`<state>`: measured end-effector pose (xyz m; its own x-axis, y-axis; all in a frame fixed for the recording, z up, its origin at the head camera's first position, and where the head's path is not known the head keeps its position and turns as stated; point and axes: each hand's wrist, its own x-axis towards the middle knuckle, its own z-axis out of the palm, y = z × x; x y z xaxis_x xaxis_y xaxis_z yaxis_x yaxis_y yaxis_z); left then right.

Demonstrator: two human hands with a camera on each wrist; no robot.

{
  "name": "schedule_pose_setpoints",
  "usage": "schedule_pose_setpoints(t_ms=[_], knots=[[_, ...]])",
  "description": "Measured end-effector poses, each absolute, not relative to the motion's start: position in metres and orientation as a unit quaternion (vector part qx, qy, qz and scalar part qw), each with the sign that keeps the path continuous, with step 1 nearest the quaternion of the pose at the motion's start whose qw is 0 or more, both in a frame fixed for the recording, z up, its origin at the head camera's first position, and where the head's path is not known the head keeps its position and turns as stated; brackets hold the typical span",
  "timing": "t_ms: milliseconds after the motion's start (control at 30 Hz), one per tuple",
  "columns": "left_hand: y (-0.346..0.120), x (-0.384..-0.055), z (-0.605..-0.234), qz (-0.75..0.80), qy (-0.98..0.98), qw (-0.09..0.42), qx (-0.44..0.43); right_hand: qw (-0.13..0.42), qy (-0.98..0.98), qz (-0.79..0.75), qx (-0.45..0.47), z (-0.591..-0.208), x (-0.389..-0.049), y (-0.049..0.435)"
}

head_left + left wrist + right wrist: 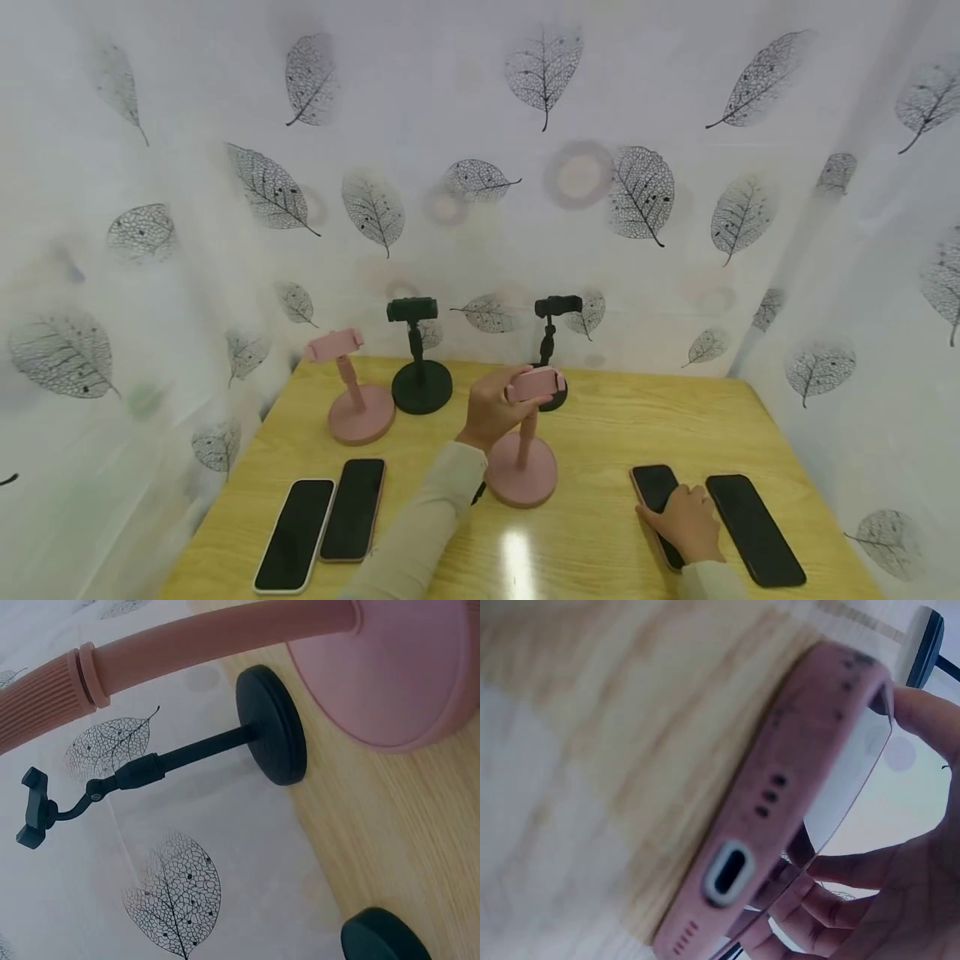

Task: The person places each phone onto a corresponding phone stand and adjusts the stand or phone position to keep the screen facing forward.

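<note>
My left hand (489, 408) grips a pink phone stand (522, 475) near its clamp head, and the stand is upright with its round base at the table. In the left wrist view the stand's pink stem (225, 634) crosses the top; the hand itself is out of that view. My right hand (686, 523) holds a smartphone in a pink case (654, 483), thumb at one long edge and fingers at the other. This phone lies on the table, dark screen up. The right wrist view shows its charging-port end (769, 795) up close.
Another pink stand (362, 414), a dark green stand (422, 387) and a black stand (549, 333) stand toward the back. A white-edged phone (295, 533) and a pink-edged phone (353, 508) lie at left. One black phone (753, 529) lies at right. A leaf-print curtain (480, 250) hangs behind the wooden table (600, 433).
</note>
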<state>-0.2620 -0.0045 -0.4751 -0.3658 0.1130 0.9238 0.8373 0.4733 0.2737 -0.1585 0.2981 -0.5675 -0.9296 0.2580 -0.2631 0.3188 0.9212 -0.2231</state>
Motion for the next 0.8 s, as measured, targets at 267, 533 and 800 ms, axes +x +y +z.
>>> schedule_pose_setpoints(t_ms=[267, 533, 800], knots=[[0.003, -0.253, -0.473, -0.467, -0.738, 0.401, -0.275, 0.096, 0.971, -0.149, 0.162, -0.57, -0.16, 0.305], [0.0, -0.249, -0.464, -0.56, -0.777, 0.216, -0.188, 0.013, 0.949, -0.27, 0.159, -0.578, -0.16, 0.31], [-0.005, -0.261, -0.453, -0.629, -0.767, 0.059, -0.112, 0.016, 0.911, -0.389, 0.135, -0.582, -0.166, 0.314]])
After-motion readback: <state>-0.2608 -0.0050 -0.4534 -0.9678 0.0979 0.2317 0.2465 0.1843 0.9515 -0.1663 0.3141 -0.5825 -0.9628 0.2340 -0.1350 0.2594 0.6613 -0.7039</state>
